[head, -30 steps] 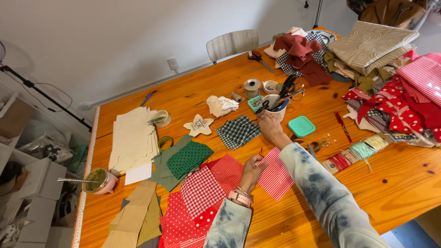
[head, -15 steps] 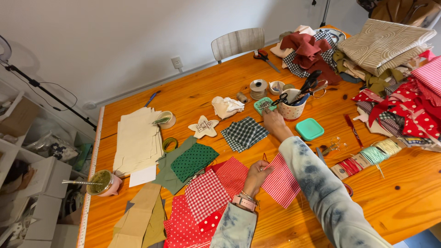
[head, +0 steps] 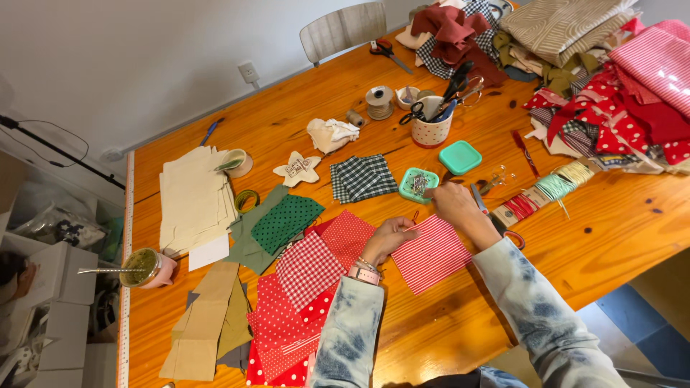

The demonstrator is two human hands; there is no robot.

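Observation:
My left hand (head: 390, 237) rests on the left edge of a red and white striped fabric square (head: 431, 255), fingers curled and pressing it onto the wooden table (head: 611, 237). My right hand (head: 454, 203) sits at the square's top edge, just beside a small teal box of pins (head: 419, 184), with fingertips pinched; whether they grip a pin is too small to tell. Left of the striped piece lie red dotted (head: 345, 236) and red checked (head: 309, 267) squares.
The teal lid (head: 460, 157), a dotted cup of scissors (head: 431, 129), thread cards (head: 546, 194), a dark plaid piece (head: 363, 177), a green dotted piece (head: 286, 223), cream paper stack (head: 194, 201) and fabric piles (head: 618, 93) crowd the table. A chair (head: 343, 29) stands at the far side.
My right hand has drawn back from the cup and pin box area toward the striped square. The camera has tilted down and closer. My left hand stays on the fabric.

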